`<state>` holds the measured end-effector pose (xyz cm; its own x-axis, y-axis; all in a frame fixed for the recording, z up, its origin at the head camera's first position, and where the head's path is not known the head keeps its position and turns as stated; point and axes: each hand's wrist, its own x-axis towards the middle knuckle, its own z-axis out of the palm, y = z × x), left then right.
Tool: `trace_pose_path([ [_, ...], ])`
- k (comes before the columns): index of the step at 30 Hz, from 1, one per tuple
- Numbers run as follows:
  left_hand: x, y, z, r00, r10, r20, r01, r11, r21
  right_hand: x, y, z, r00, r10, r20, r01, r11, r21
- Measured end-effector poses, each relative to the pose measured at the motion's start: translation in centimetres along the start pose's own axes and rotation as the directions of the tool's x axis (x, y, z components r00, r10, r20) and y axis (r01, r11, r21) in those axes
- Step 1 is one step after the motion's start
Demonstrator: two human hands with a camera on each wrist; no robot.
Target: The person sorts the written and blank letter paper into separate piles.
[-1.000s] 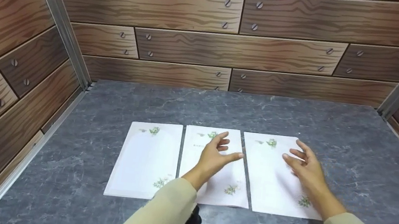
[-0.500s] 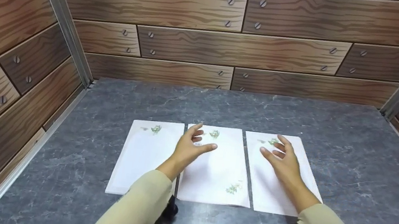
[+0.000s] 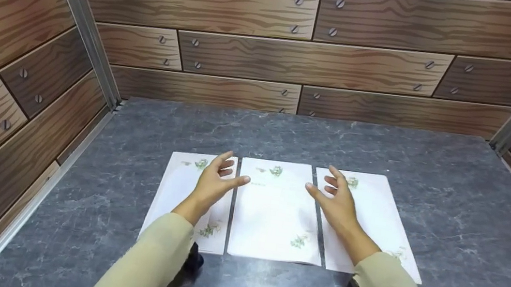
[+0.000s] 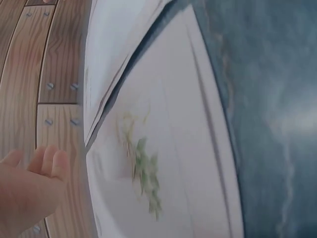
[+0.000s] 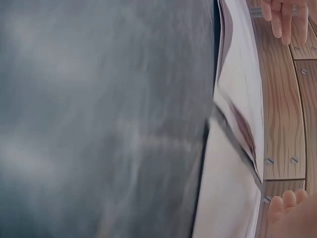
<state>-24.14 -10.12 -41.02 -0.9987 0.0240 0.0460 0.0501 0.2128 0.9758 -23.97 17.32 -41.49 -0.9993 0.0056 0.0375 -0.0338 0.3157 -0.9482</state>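
Wood-patterned walls border a marbled tabletop, papers beneath both hands, fingers parted, empty.

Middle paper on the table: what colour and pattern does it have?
The middle paper is white with small green leafy prints, clearest in the head view.

Even light is filling the head view, bleaching the middle sheet almost to blank white and laying soft glare on the near part of the counter. Shadows are pooling beside the sleeves. Both wrist views are looking hazier and dimmer: blur is smearing the printed sprig in the left, while pale sheen is clouding the counter in the right.
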Motion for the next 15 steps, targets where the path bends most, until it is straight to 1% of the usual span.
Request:
trace_pose_path([
  [7,-0.1,-0.5,-2.1,0.999,-0.031,-0.041,0.031,1.0,-0.002,-0.1,-0.5,2.2,0.999,-0.01,0.05,0.009,1.0,0.007],
  [12,-0.4,-1.0,-3.8,0.995,-0.063,-0.078,0.065,0.998,0.023,-0.2,-1.0,4.0,0.998,-0.019,0.055,0.018,1.0,0.02],
  [15,-0.6,-1.5,-4.9,0.993,-0.076,-0.089,0.079,0.996,0.039,-0.4,-1.3,4.9,0.998,-0.011,0.058,0.012,1.0,-0.001],
])
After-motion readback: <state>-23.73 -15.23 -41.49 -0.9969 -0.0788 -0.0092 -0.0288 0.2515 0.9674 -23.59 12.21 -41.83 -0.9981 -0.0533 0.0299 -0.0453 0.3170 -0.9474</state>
